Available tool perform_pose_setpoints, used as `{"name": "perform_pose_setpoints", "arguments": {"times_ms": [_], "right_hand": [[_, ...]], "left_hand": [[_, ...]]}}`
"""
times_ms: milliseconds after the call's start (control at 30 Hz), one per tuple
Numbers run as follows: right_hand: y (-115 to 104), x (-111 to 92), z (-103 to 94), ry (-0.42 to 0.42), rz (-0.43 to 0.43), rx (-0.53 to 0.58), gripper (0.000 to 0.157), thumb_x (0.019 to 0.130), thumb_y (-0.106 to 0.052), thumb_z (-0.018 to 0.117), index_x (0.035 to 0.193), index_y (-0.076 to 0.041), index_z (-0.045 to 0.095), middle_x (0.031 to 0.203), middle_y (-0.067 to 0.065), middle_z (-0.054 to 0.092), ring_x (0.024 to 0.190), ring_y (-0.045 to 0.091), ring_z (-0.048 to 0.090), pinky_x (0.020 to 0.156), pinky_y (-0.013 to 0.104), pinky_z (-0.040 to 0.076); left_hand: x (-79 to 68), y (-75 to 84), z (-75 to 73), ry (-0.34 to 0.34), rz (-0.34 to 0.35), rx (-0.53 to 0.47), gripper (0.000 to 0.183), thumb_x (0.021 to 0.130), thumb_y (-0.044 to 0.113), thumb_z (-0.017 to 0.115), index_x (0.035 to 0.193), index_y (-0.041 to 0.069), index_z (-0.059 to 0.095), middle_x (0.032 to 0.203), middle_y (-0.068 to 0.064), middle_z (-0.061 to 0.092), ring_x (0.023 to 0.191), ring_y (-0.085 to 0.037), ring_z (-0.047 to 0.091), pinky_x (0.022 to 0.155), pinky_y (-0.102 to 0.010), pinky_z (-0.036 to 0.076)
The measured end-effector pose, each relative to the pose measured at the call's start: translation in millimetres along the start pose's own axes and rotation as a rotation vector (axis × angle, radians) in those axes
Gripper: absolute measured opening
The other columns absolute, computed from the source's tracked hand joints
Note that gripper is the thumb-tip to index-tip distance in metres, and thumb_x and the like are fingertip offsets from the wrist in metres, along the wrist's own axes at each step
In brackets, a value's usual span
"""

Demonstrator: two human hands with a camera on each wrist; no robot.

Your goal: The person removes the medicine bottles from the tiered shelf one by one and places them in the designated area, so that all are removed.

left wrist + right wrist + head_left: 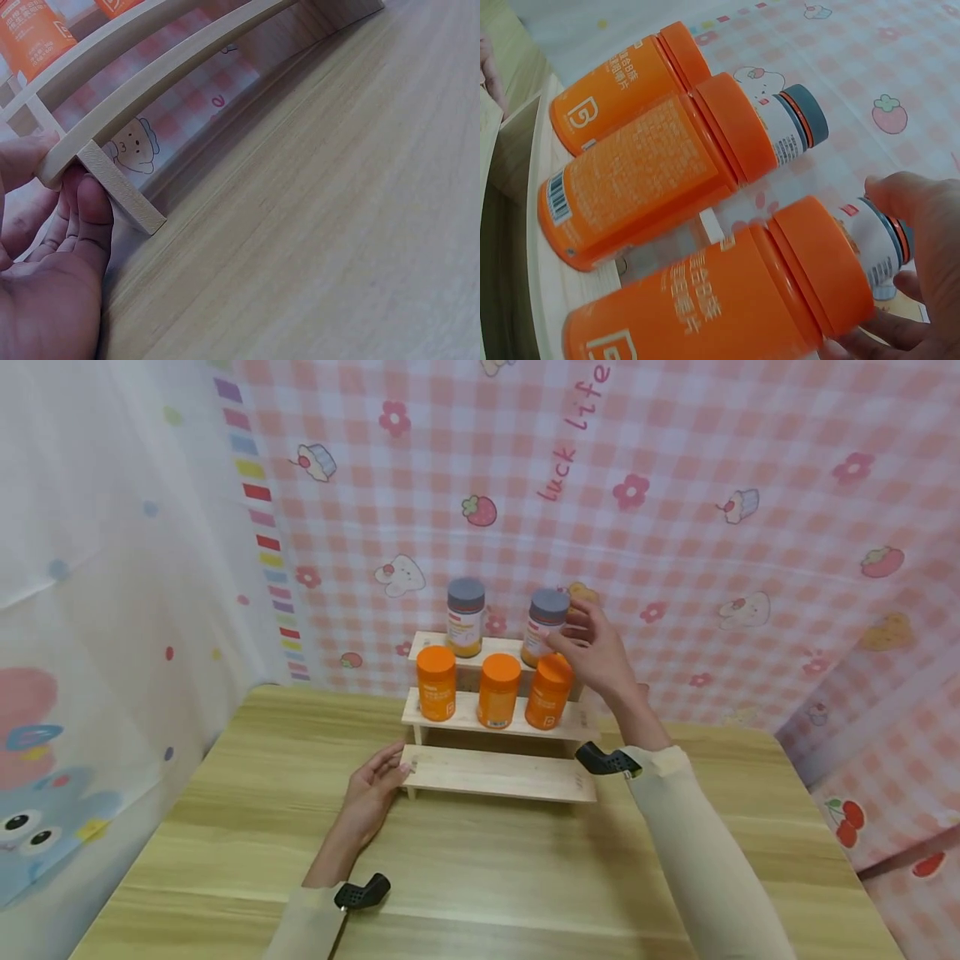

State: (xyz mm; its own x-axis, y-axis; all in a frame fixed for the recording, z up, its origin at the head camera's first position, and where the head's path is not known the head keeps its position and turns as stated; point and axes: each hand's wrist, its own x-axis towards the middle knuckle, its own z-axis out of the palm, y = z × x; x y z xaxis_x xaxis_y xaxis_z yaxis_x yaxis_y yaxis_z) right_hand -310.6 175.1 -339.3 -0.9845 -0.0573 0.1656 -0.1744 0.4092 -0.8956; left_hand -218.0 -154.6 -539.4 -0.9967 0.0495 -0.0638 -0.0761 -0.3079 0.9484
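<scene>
Gripping the grey-capped bottle (545, 632) at the right of the top step (498, 647), the right hand (600, 652) reaches up. The bottle looks light, hard and a bit slippery, so its round sides seem best to hold. The left hand (372, 789) pinches the left end of the stiff-looking bottom step (495, 770).

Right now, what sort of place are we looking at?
Probably a small indoor workspace, perhaps staged: printed cloth hangs behind and beside a wood-grain table, and a stepped stand on it holds lidded bottles.
</scene>
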Motion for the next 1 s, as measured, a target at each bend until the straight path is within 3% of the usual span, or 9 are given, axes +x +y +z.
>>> {"name": "perform_pose_setpoints", "arguments": {"times_ms": [500, 1000], "right_hand": [[-3, 11, 14.8, 0.064, 0.044, -0.023, 0.073, 0.092, -0.035, 0.078, 0.154, -0.025, 0.042, 0.144, 0.009, 0.058, 0.127, 0.029, 0.057, 0.11, 0.048, 0.049], [-2, 6, 11.7, 0.095, -0.025, -0.01, 0.069, 0.093, -0.037, 0.077, 0.153, -0.025, 0.045, 0.144, 0.011, 0.059, 0.126, 0.029, 0.057, 0.109, 0.048, 0.049]], "left_hand": [[1.4, -1.5, -1.8, 0.005, 0.001, 0.008, 0.054, 0.1, -0.002, 0.06, 0.151, -0.004, 0.043, 0.107, 0.001, 0.059, 0.099, -0.007, 0.062, 0.087, -0.018, 0.055], [1.7, -5.2, -3.6, 0.015, 0.009, 0.014, 0.054, 0.099, 0.0, 0.062, 0.15, -0.003, 0.045, 0.109, 0.001, 0.059, 0.098, -0.006, 0.062, 0.086, -0.018, 0.055]]}}
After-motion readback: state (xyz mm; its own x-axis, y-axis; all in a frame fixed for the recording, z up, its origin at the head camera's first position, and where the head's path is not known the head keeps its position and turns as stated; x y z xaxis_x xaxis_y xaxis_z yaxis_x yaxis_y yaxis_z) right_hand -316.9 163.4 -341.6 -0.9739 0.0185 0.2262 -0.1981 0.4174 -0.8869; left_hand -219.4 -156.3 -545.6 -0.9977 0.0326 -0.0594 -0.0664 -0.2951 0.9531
